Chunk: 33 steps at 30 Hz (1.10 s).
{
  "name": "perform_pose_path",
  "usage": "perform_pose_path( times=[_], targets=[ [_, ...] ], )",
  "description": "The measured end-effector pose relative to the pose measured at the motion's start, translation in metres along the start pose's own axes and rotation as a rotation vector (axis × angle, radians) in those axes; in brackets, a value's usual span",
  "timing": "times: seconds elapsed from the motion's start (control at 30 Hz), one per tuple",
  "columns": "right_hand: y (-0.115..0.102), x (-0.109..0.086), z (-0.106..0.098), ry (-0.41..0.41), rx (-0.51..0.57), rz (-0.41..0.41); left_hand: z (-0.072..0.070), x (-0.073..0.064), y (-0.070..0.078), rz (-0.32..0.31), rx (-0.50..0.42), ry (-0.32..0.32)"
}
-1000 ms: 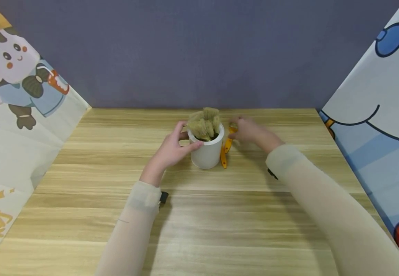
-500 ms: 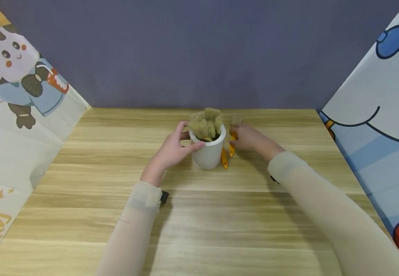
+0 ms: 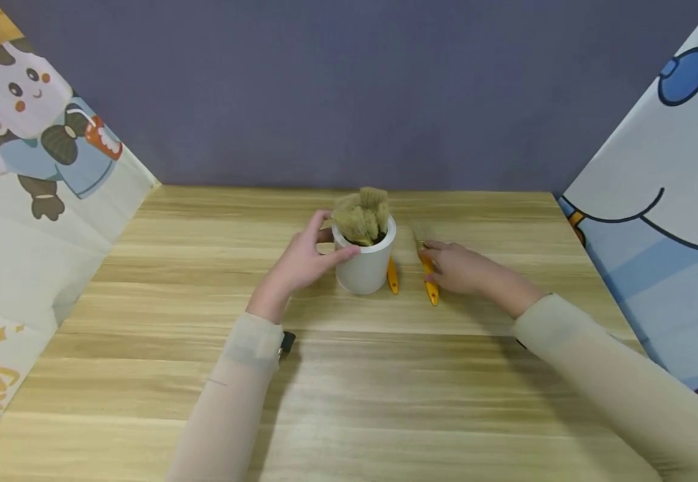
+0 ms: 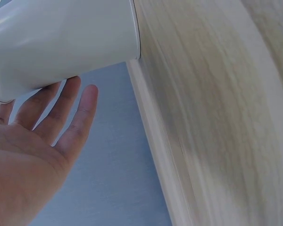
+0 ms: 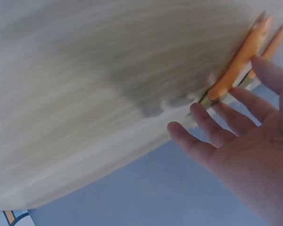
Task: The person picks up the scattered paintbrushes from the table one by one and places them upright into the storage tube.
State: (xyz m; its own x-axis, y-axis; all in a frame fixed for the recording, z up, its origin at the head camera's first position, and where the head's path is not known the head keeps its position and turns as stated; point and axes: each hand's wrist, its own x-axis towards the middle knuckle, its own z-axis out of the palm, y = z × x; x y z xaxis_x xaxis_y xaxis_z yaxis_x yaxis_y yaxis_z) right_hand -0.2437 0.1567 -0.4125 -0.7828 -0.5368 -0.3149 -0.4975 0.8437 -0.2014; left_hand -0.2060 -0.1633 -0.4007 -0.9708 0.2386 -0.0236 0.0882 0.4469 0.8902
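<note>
A white round pot (image 3: pixel 361 271) stands upright on the table, with several paintbrushes in it, their tan bristles (image 3: pixel 360 217) up above the rim. My left hand (image 3: pixel 302 262) holds the pot's near left side, thumb on the front of the rim. In the left wrist view, fingers lie along the white wall (image 4: pixel 61 42). To the right, my right hand (image 3: pixel 460 269) pinches an orange-handled paintbrush (image 3: pixel 431 293), bristles pointing away from me. The right wrist view has thumb and forefinger on its handle (image 5: pixel 238 63). Another orange-handled paintbrush (image 3: pixel 392 276) lies beside the pot, partly hidden by it.
The wood-grain table (image 3: pixel 349 402) ends at a dark blue-grey wall (image 3: pixel 349 94) behind the pot. Cartoon-printed panels flank it, one on the left (image 3: pixel 17 254) and one on the right (image 3: pixel 644 161).
My right hand has drawn one paintbrush rightward and toward me, away from the pot and the other paintbrush. The left hand has kept its hold on the pot.
</note>
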Motion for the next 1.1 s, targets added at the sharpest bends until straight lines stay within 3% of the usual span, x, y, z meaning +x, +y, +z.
perform_pose_path(
  times=[0.13, 0.27, 0.43, 0.6, 0.87, 1.1],
  targets=[
    [0.0, -0.011, -0.004, 0.004, -0.011, 0.0, 0.001, 0.0, 0.0, 0.001, -0.012, -0.001],
    [0.001, -0.012, -0.011, 0.074, -0.015, -0.027, 0.001, -0.002, -0.002, -0.007, -0.008, 0.001],
    [0.006, -0.001, -0.021, 0.171, 0.078, 0.054, 0.001, -0.001, -0.001, 0.002, 0.007, 0.008],
    [0.009, 0.017, -0.023, 0.157, 0.177, 0.163, 0.0, 0.0, 0.002, 0.003, 0.005, 0.002],
    [0.006, 0.034, -0.019, 0.217, 0.145, 0.178, -0.001, 0.002, 0.006, 0.03, -0.016, 0.003],
    [0.003, 0.042, -0.015, 0.211, 0.136, 0.249, 0.0, 0.0, 0.003, 0.021, -0.025, -0.008]
  ],
)
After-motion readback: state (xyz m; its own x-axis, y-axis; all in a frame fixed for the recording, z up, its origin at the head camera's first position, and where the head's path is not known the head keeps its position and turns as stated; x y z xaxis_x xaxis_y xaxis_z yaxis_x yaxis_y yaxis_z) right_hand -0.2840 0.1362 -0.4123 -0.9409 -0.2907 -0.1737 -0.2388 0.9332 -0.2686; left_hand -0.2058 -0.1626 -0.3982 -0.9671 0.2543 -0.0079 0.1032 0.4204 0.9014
